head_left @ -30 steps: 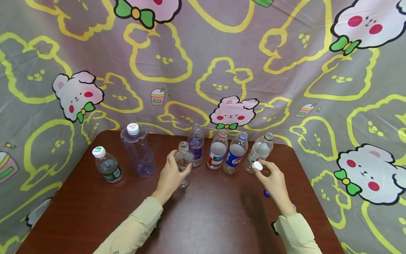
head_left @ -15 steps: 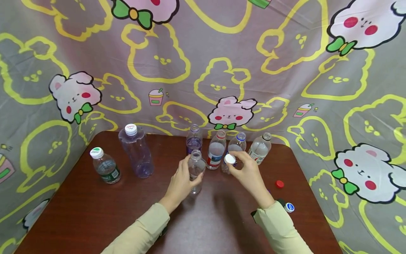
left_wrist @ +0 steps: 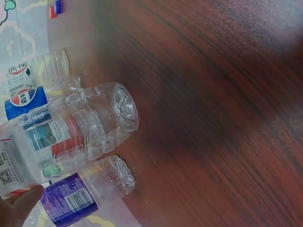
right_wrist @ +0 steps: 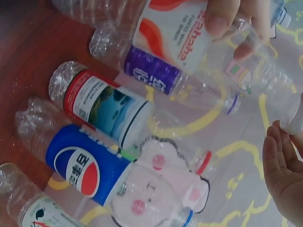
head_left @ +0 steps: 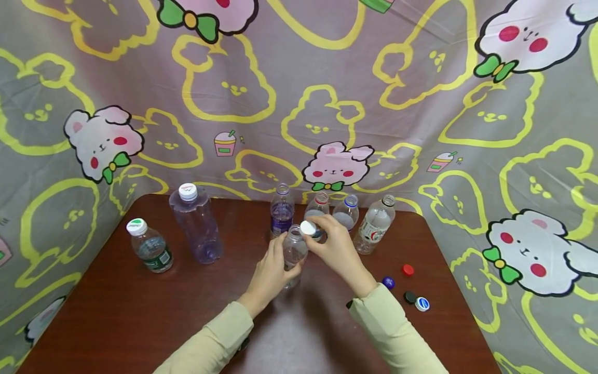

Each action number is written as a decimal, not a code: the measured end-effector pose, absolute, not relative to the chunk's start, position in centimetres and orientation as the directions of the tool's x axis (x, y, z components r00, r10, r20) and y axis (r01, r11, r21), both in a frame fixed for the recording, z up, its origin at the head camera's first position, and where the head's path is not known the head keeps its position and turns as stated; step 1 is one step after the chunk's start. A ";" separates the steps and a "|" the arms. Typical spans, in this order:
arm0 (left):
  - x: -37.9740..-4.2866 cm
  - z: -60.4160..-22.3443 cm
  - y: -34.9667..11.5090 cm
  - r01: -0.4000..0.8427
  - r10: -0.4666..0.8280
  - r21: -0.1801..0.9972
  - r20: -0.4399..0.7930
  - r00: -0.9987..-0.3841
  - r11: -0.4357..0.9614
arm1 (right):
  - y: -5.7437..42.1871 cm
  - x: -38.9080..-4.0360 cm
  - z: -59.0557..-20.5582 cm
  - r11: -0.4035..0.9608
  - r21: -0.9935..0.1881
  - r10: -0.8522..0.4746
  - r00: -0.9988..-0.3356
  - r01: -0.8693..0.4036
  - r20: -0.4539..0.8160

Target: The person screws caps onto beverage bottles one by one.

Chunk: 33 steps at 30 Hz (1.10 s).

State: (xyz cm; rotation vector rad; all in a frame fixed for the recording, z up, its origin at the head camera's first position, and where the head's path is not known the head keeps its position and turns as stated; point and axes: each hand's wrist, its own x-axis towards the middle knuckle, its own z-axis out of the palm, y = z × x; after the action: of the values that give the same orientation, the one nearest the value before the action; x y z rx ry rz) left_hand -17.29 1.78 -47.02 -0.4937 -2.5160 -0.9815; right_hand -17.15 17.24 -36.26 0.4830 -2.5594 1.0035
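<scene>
My left hand [head_left: 268, 275] grips a clear, uncapped plastic bottle [head_left: 295, 253] around its upper body, near the middle of the table. A red and white label [right_wrist: 173, 35] on this bottle shows in the right wrist view, and its ribbed base [left_wrist: 124, 109] in the left wrist view. Between thumb and fingertips my right hand [head_left: 342, 254] pinches a white bottle cap [head_left: 308, 228], right beside the bottle's mouth. From the right wrist, the cap [right_wrist: 293, 113] appears close to the neck [right_wrist: 274, 78], with the fingers beneath it.
Behind my hands stand uncapped bottles: one purple-labelled [head_left: 282, 217], one red-ringed [head_left: 321, 200], a Pepsi bottle [right_wrist: 85, 163] and a white-labelled one [head_left: 375, 223]. A tall capped bottle [head_left: 198, 223] and a short green-labelled one [head_left: 151, 249] stand left. Loose caps, including a red one [head_left: 408, 270], lie right.
My left hand has brought the clear bottle to the right. My right hand has carried the white cap leftward, from near the white-labelled bottle to the clear bottle's mouth.
</scene>
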 end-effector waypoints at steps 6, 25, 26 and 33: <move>-17.3 -47.1 1.7 0.475 0.181 0.555 0.502 -0.846 0.683 | 16.2 -17.5 -36.6 0.681 -0.577 -0.210 -0.876 -0.450 0.435; -17.1 -47.2 1.5 0.492 0.170 0.528 0.543 -0.822 0.692 | 15.6 -18.0 -36.3 0.669 -0.588 -0.284 -0.888 -0.454 0.362; -17.1 -47.2 1.5 0.490 0.171 0.528 0.541 -0.824 0.694 | 15.6 -18.0 -36.3 0.672 -0.578 -0.290 -0.883 -0.462 0.369; -17.1 -47.3 1.6 0.482 0.173 0.535 0.526 -0.833 0.694 | 15.5 -18.0 -36.1 0.689 -0.562 -0.302 -0.886 -0.457 0.351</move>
State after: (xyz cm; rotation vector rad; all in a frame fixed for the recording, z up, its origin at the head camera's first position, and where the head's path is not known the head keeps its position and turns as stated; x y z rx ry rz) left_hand -17.12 1.61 -47.28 -0.5058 -2.4648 -0.9538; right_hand -18.00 15.47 -36.08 0.6098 -2.6702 0.9802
